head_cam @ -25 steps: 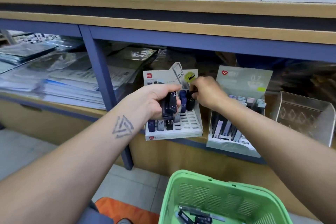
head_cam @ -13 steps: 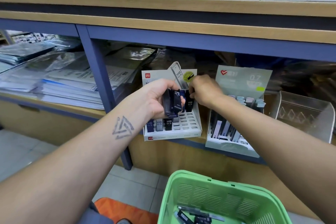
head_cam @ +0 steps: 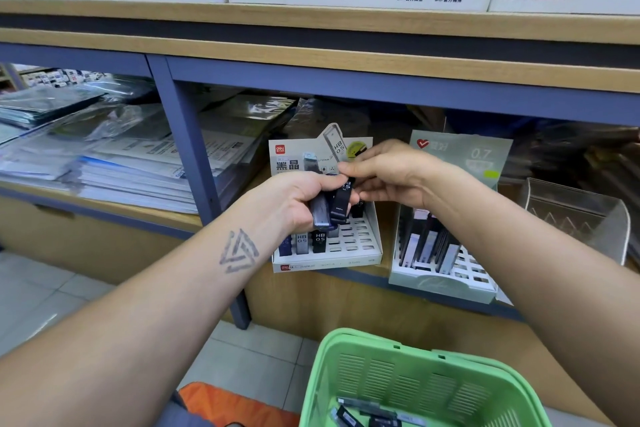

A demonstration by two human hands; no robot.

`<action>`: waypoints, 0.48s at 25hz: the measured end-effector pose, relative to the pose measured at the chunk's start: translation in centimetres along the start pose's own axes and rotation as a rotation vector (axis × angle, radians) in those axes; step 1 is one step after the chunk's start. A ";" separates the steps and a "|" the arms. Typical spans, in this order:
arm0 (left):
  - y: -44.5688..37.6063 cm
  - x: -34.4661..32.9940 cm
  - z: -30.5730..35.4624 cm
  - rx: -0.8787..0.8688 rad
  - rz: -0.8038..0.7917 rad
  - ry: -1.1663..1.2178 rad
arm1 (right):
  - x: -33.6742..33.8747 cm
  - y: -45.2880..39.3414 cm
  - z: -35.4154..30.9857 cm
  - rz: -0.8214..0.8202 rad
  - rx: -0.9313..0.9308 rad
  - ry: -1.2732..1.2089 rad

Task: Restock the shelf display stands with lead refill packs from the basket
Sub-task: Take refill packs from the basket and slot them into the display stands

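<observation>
My left hand (head_cam: 294, 201) grips a small bundle of lead refill packs (head_cam: 329, 210), dark and bluish, in front of the white display stand (head_cam: 360, 253). My right hand (head_cam: 391, 173) reaches across from the right, its fingertips at the top of that bundle, pinching a black pack there. The white stand holds three upright packs (head_cam: 306, 243) in its front row, with many slots bare. To its right sits a pale green 0.7 display stand (head_cam: 440, 284) with several packs. The green basket (head_cam: 408, 378) is below, with a few packs on its bottom.
The stands sit on a wooden shelf with a blue frame post (head_cam: 204, 191) to the left. Stacks of plastic-wrapped paper (head_cam: 114, 163) fill the left bay. A clear acrylic tray (head_cam: 581, 215) stands at the right. White boxes line the upper shelf.
My right hand has left the back row of the white stand and come forward to the bundle in my left hand. My left hand has dropped slightly.
</observation>
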State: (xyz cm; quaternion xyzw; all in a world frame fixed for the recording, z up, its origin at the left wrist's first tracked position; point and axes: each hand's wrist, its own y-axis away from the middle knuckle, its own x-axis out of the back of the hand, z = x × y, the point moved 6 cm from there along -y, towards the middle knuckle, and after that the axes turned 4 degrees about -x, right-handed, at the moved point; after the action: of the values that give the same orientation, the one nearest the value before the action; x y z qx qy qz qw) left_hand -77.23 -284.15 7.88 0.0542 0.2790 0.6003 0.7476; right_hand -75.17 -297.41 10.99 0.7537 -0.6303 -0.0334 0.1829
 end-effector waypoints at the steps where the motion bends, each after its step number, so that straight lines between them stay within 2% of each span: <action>1: 0.0 -0.1 0.0 -0.006 -0.002 0.015 | 0.1 0.1 0.0 -0.003 -0.008 -0.025; 5: -0.2 0.4 0.5 -0.030 0.052 0.032 | 1.1 0.2 -0.2 0.041 -0.026 -0.121; 7: -0.3 1.1 0.8 -0.042 0.110 0.015 | 2.4 0.2 -0.8 0.117 0.024 -0.059; 12: -0.4 1.8 1.2 -0.043 0.164 0.017 | 2.9 -0.7 -1.3 0.308 0.145 0.590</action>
State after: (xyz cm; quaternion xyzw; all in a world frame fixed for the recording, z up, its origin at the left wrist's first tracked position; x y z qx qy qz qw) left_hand -76.01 -282.25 8.08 0.0555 0.2670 0.6658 0.6946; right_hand -73.55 -299.81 12.50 0.6380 -0.6572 0.2590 0.3065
